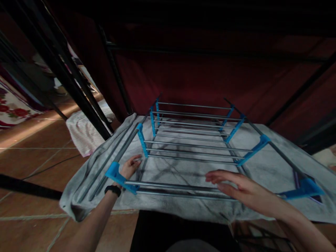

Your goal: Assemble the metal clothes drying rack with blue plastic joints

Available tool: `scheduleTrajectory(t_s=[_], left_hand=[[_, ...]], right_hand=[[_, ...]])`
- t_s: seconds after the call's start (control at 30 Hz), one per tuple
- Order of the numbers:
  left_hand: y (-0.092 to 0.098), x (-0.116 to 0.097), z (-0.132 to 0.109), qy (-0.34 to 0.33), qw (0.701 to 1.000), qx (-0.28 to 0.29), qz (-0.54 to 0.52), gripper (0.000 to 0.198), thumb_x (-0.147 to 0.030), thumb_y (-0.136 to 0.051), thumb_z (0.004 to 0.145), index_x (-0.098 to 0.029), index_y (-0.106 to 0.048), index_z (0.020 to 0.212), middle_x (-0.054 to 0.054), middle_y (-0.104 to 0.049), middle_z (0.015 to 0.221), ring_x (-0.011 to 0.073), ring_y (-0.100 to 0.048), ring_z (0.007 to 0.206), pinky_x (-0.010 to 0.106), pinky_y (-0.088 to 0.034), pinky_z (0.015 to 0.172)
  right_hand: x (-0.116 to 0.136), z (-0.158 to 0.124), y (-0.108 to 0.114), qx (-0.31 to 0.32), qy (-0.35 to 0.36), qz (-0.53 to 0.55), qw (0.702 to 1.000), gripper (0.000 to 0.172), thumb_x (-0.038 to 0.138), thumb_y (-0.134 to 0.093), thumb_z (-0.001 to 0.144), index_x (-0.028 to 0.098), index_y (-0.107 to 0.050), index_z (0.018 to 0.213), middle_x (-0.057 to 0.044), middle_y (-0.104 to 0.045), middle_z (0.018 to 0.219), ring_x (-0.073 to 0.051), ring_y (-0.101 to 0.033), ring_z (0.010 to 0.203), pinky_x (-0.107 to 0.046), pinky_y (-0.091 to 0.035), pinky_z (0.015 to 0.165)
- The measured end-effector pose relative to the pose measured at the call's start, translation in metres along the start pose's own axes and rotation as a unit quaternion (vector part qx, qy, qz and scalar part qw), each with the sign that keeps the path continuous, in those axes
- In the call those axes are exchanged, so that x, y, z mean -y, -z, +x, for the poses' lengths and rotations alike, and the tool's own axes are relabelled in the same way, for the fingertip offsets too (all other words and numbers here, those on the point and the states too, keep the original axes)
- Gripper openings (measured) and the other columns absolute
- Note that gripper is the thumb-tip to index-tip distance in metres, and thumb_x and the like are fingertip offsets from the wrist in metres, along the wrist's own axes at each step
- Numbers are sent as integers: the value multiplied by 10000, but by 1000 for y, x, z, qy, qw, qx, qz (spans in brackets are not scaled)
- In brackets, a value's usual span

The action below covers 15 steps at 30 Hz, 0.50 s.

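Over the gray blanket (273, 171), the left hand (130, 166) curls loosely and the right hand (243, 187) spreads, both empty; steadying opposite blue plastic brackets (115, 172) evenly should keep the metal tubes (170, 186) square.

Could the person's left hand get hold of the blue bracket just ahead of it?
Probably yes: the left hand looks empty and partly open, close to the lower end of the blue bracket, with nothing visible between them.

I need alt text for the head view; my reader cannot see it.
A left hand and right hand, seemingly holding nothing, are at the near end of a rack with blue brackets and metal rods, on gray cloth. Behind is a dark red surface.
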<state>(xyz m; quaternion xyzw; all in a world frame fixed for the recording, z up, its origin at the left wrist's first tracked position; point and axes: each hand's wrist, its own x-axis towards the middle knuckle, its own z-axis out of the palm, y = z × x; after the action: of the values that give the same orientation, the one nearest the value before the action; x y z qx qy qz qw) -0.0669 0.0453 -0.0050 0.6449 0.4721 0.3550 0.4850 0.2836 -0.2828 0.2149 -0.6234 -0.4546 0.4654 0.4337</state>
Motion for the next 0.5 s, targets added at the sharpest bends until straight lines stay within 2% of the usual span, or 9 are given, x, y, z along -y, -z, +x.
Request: scheduleTrajectory(t_s=[0.07,0.17,0.23,0.33,0.4,0.5], left_hand=[[11,3,-19,27,999,-29,-32,741,-636,-789,590,-106,-677,1095,166,-722,1119,239,-673,854,367,-548,781],[21,8,-53,57,993,-68,-81,760,-632,-801,611,-105,-664,1141,183,-695,1218,249,-691,904,367,-560,809],[22,10,-78,72,990,-84,-86,746,-644,-792,622,-106,-677,1125,174,-717,1166,263,-693,922,372,-564,809],[16,12,-112,73,990,-99,-64,626,-657,-746,650,-129,-714,985,126,-752,991,271,-685,922,381,-554,842],[10,13,-128,70,992,-104,-34,506,-617,-689,703,-155,-712,908,87,-746,888,253,-677,874,376,-542,853],[1,16,-142,55,992,-106,37,374,-546,-595,732,-188,-683,795,53,-707,756,238,-652,782,373,-536,814]], right_hand=[[-18,-25,-11,33,-55,78,995,293,354,-795,745,269,-795,1025,-155,-734,1080,-299,-674,1029,-443,-492,956],[-73,-35,-40,86,-123,156,976,313,447,-771,771,246,-801,1009,-163,-737,963,-283,-685,915,-433,-506,915],[-118,-28,-61,60,-178,164,968,381,479,-825,696,237,-804,989,-154,-744,977,-284,-683,905,-438,-511,917],[-173,-15,-79,-45,-214,164,962,437,531,-878,558,257,-800,889,-126,-750,1022,-311,-677,1004,-460,-495,974],[-194,-10,-81,-82,-219,210,949,454,565,-859,574,276,-796,918,-130,-747,1070,-309,-680,1029,-457,-494,982],[-207,-6,-76,-67,-221,299,926,475,536,-841,621,231,-789,982,-156,-740,1124,-288,-688,1035,-439,-497,996]])
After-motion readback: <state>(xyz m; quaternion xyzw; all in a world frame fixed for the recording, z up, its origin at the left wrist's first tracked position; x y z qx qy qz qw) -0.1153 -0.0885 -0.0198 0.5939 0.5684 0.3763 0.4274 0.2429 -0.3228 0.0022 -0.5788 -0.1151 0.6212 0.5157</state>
